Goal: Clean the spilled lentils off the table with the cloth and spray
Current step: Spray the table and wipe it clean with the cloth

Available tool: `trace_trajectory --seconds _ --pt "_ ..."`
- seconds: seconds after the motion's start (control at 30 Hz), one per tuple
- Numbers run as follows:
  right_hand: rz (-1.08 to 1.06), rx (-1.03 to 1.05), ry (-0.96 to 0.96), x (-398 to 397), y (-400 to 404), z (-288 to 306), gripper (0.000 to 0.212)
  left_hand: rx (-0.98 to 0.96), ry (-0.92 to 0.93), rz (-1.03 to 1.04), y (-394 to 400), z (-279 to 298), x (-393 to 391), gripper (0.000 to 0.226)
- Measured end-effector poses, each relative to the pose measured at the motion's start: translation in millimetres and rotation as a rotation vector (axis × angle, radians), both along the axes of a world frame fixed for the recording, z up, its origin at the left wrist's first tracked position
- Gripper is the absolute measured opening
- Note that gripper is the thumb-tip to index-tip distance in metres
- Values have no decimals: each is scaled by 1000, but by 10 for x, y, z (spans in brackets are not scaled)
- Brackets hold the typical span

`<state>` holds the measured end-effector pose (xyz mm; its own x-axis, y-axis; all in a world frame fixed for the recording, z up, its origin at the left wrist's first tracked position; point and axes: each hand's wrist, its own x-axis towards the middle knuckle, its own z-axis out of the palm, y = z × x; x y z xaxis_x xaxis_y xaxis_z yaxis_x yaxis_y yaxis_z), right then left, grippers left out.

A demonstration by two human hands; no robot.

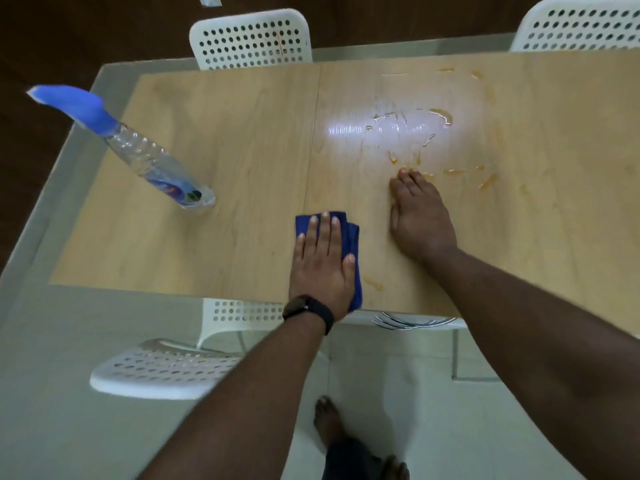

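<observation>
A folded dark blue cloth (352,233) lies near the front edge of the wooden table (225,168). My left hand (320,261) presses flat on the cloth with straight fingers. My right hand (417,216) rests flat on the bare tabletop just to its right, fingertips touching the near edge of the spill. Orange lentil smears (488,181) and a wet, shiny patch (405,128) spread across the table beyond that hand. One more orange smear (374,284) sits by the cloth at the front edge. A clear spray bottle (156,164) with a blue trigger head stands at the table's left.
White perforated chairs stand at the far side (251,39), the far right corner (581,24) and the near side (162,370). Another chair seat (242,315) is tucked under the front edge. My bare feet (329,420) are on the pale tiled floor.
</observation>
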<state>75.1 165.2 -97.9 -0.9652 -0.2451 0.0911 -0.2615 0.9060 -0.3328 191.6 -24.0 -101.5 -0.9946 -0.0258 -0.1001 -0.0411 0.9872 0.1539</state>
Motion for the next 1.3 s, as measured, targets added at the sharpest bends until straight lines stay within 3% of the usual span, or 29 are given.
trace_trajectory --seconds 0.1,0.37,0.67,0.83,1.07,1.3 --pt "-4 0 -16 34 -12 45 55 -21 -20 8 -10 -13 276 70" --pt "-23 24 -13 16 -20 16 55 -57 6 -24 -77 -53 -12 72" --pt "-27 16 -2 -85 -11 19 51 -48 13 -5 -66 -6 -1330 74" --pt "0 49 -17 -691 38 178 39 -57 18 -18 -45 10 -1976 74" --pt "-4 144 -49 -1879 197 195 49 -51 12 -33 -24 9 -2814 74" --pt "-61 88 -102 -2057 206 116 62 -69 13 -27 18 7 -3892 72"
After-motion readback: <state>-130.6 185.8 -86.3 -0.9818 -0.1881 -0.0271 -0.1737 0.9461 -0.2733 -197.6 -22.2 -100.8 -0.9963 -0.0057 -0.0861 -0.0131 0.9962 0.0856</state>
